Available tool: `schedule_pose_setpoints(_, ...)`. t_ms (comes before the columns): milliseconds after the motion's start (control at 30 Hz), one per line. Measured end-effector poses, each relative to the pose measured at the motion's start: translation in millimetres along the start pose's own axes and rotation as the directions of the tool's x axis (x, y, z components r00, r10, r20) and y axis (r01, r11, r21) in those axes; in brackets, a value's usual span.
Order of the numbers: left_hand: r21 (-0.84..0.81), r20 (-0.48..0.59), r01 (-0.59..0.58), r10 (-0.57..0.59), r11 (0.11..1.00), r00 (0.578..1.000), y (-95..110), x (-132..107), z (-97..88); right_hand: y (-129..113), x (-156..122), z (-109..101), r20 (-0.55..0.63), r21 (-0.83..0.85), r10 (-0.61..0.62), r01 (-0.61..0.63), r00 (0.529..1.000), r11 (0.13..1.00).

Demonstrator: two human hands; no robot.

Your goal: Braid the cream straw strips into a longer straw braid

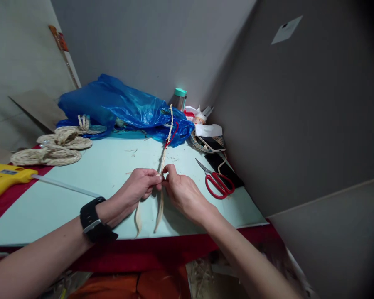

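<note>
My left hand (140, 185) and my right hand (182, 191) meet over the pale green board (106, 166), both pinched on a braided straw cord (167, 137). The braid runs away from my hands up to the blue plastic bag (121, 106), with a red string (172, 137) beside it near the far end. Two loose straw strands (149, 216) hang from my fingers toward the board's near edge. A black watch (93, 220) sits on my left wrist.
Red-handled scissors (216, 180) lie right of my hands. Two phones (220, 160) and a green-capped bottle (178, 99) sit at the back right. Coils of braided straw (54, 147) lie at the left. A yellow glue gun (6, 178) with its stick rests at the far left.
</note>
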State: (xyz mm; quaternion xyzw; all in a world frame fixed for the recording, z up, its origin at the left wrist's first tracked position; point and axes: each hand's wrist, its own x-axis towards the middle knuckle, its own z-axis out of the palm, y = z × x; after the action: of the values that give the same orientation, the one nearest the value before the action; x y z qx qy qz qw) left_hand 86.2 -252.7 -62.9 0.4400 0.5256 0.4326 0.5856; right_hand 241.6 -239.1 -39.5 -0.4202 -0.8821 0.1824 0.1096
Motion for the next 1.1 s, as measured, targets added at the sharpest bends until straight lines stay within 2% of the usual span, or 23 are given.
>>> schedule_pose_setpoints(100,0.005,-0.016,0.008,-0.008,1.0,1.0,-0.9,-0.5,1.5,11.0,-1.0,-1.6,0.007,0.178,-0.019,0.018,1.0,0.984)
schedule_pose_setpoints(200,0.025,-0.028,-0.013,0.013,1.0,1.0,-0.2,-1.3,2.9,17.0,-4.6,-8.9,0.018,0.194,0.022,-0.025,1.0,0.981)
schedule_pose_setpoints(300,0.075,-0.052,-0.023,0.027,0.997,0.998,0.5,-1.6,4.4,8.0,-11.2,-14.5,-0.02,0.054,0.109,-0.108,0.994,0.993)
schedule_pose_setpoints(400,0.034,-0.054,-0.016,0.018,0.999,0.998,-0.8,-1.3,5.8,-13.5,-18.0,-7.3,-0.106,-0.186,0.177,-0.194,0.979,0.963)
schedule_pose_setpoints(467,-0.005,-0.059,-0.027,0.027,1.0,0.998,-3.1,-0.7,6.3,-29.2,-20.9,4.5,-0.139,-0.328,0.112,-0.152,0.984,0.932)
schedule_pose_setpoints(567,-0.058,-0.057,-0.05,0.047,0.997,0.997,-6.4,0.7,5.8,-47.8,-21.5,24.5,-0.135,-0.481,-0.047,-0.024,0.99,0.876)
schedule_pose_setpoints(667,-0.158,-0.011,-0.009,0.007,0.987,1.0,-6.2,1.4,3.8,-58.8,-18.5,38.6,-0.154,-0.553,-0.064,-0.032,0.986,0.832)
schedule_pose_setpoints(767,-0.231,0.037,0.061,-0.054,0.971,0.998,-2.8,-0.3,-1.0,-61.3,-17.5,38.5,-0.161,-0.558,-0.074,-0.029,0.984,0.829)
schedule_pose_setpoints(833,-0.238,0.076,0.073,-0.056,0.969,0.996,-0.6,-2.4,-5.6,-56.3,-19.6,27.3,-0.14,-0.462,-0.092,0.017,0.986,0.887)
schedule_pose_setpoints(900,-0.233,0.11,0.055,-0.03,0.971,0.994,0.4,-4.3,-10.0,-45.6,-21.9,9.6,-0.146,-0.254,-0.085,0.046,0.986,0.966)
schedule_pose_setpoints(933,-0.229,0.116,0.043,-0.017,0.973,0.993,0.3,-4.8,-11.6,-38.6,-22.0,0.7,-0.195,-0.13,-0.029,0.004,0.98,0.992)
schedule_pose_setpoints(1000,-0.208,0.097,0.018,0.002,0.978,0.995,-0.7,-5.0,-12.8,-23.8,-18.6,-11.9,-0.346,0.067,0.125,-0.108,0.93,0.992)
schedule_pose_setpoints(1033,-0.197,0.084,0.008,0.009,0.98,0.996,-1.6,-4.7,-12.5,-17.0,-15.2,-13.9,-0.312,0.199,0.167,-0.108,0.935,0.974)
schedule_pose_setpoints(1067,-0.19,0.081,0.001,0.015,0.982,0.997,-2.7,-4.3,-11.6,-11.1,-10.9,-12.7,-0.217,0.36,0.188,-0.101,0.958,0.928)
schedule_pose_setpoints(1100,-0.186,0.083,-0.003,0.018,0.983,0.996,-3.8,-4.0,-10.5,-6.5,-6.3,-8.8,-0.072,0.536,0.173,-0.108,0.982,0.837)
